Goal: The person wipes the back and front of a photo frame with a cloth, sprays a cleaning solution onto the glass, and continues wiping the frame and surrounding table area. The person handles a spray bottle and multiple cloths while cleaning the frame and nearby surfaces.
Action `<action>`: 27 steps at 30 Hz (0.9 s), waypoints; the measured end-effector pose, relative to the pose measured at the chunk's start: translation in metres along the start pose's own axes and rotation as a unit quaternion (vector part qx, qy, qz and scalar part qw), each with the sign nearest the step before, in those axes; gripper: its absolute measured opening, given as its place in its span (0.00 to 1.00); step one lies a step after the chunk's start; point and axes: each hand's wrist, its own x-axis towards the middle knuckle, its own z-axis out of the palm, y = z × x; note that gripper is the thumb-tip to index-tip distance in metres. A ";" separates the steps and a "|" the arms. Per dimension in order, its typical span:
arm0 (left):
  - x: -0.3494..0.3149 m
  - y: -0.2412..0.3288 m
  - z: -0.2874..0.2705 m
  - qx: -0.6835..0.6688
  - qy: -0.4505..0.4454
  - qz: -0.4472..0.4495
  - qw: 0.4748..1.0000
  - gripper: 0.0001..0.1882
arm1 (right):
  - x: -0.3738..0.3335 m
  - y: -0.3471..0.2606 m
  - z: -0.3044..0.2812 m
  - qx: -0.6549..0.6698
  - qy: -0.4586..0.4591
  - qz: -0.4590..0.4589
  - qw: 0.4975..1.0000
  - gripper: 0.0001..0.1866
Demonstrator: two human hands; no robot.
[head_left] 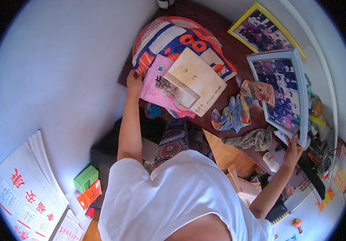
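Observation:
My left hand [134,82] is closed on the near left edge of a folded patterned cloth [163,38] in orange, blue and white. Beside its fingers lies a pink booklet [152,86], partly covered by a cream-coloured book [203,82]. Both rest on the cloth. On the right, my right hand [292,152] grips the lower corner of a pale-framed group photograph [279,88], which stands tilted. A multicoloured scarf [233,114] lies crumpled between the book and that frame, with a reddish printed piece [262,93] at its upper end.
A yellow-framed photograph [261,30] leans behind on the dark table [217,20]. Near the right hand are a grey cloth [253,138] and a white bottle [271,162]. A white pipe [321,60] runs along the wall. Lower left hold a green box [86,178] and wall calendar [28,193].

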 end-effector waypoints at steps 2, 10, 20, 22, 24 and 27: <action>0.003 -0.059 -0.003 0.058 0.045 0.042 0.996 0.14 | 0.010 0.009 -0.004 0.016 -0.010 0.010 1.000 0.33; -0.015 -0.067 -0.016 -0.079 -0.011 -0.011 0.997 0.18 | 0.006 0.004 0.002 0.014 0.034 0.007 0.999 0.34; -0.034 0.012 -0.029 0.196 0.201 0.161 0.946 0.24 | 0.021 -0.012 0.015 -0.032 0.040 0.008 0.999 0.24; -0.045 0.073 -0.015 -0.014 0.177 0.206 0.962 0.26 | 0.039 -0.012 0.025 -0.042 0.016 0.020 0.999 0.22; -0.059 0.136 -0.003 -0.066 0.101 0.220 0.968 0.26 | 0.063 -0.012 0.036 -0.033 -0.028 0.023 0.999 0.22; -0.036 0.187 0.045 -0.124 -0.078 0.275 0.950 0.25 | 0.097 -0.015 0.064 -0.007 -0.069 -0.010 0.998 0.23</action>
